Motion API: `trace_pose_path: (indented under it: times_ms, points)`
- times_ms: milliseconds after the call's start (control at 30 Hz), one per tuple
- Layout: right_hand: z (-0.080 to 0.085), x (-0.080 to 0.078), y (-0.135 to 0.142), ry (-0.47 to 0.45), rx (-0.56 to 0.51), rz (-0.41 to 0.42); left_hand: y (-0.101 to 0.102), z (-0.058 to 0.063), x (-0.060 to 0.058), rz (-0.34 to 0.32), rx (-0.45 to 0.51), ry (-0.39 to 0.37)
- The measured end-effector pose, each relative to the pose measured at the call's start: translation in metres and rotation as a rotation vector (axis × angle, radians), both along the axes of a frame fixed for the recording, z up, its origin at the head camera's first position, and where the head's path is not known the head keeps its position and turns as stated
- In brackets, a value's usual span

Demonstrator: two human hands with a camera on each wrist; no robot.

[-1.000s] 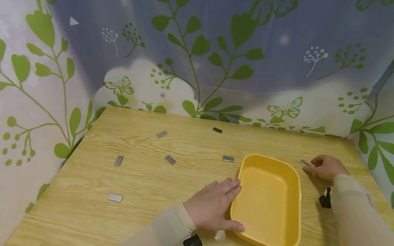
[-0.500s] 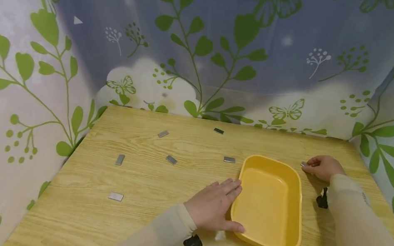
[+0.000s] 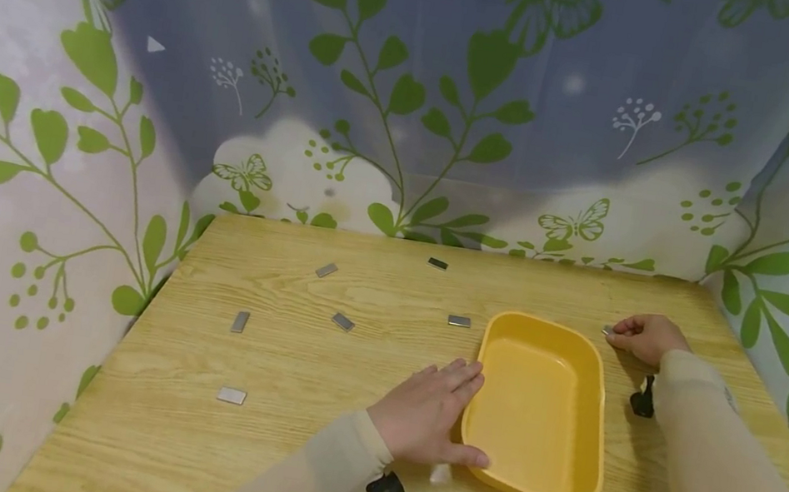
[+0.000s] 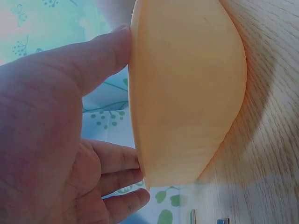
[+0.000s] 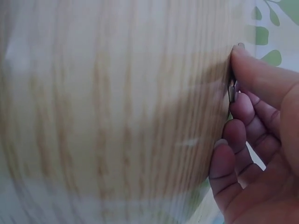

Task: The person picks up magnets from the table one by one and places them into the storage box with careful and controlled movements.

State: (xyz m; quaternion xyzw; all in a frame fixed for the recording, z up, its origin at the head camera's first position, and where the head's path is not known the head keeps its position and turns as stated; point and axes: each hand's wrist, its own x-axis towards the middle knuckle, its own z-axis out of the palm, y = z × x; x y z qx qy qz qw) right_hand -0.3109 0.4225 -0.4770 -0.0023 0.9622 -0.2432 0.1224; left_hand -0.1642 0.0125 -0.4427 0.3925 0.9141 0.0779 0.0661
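Observation:
My left hand (image 3: pixel 422 411) rests at the left side of a yellow plastic tub (image 3: pixel 602 410). In the left wrist view its thumb and fairly straight fingers touch the rim of the tub (image 4: pixel 187 88). Beyond the tub's right side, my right hand (image 3: pixel 650 339) pinches a small flat silver rectangular block (image 3: pixel 607 330) at the tabletop. The right wrist view shows an edge of that block (image 5: pixel 232 92) between the thumb and a fingertip, most of it hidden by them. Nothing lies inside the tub.
Several similar small metal blocks lie scattered on the wooden table (image 3: pixel 318 361): one block (image 3: pixel 460 321) just left of the tub, a dark block (image 3: pixel 437 264) near the back edge, a pale block (image 3: pixel 231 395) at front left. Leaf-patterned cloth (image 3: pixel 409 139) stands behind the table.
The right hand's fingers have drawn in on the silver block and now cover more of it. The left hand and the tub have stayed in place.

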Motion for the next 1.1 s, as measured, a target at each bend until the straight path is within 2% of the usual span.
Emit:
trace_pose_path:
  times_ms: [300,700,867,1100]
  points:
    - [0.001,-0.001,-0.001,-0.029,-0.005,0.005,0.0,-0.001,0.001,-0.006,0.011,-0.009]
    - [-0.003,0.004,-0.001,0.074,0.067,0.069,0.001,-0.003,0.0,0.0,0.007,0.016]
    - [0.002,0.007,-0.005,0.106,0.086,0.106,0.001,-0.001,0.001,-0.004,0.01,0.018]
    - [0.012,0.012,-0.005,0.081,0.086,0.149,0.0,0.001,0.002,0.0,0.015,0.005]
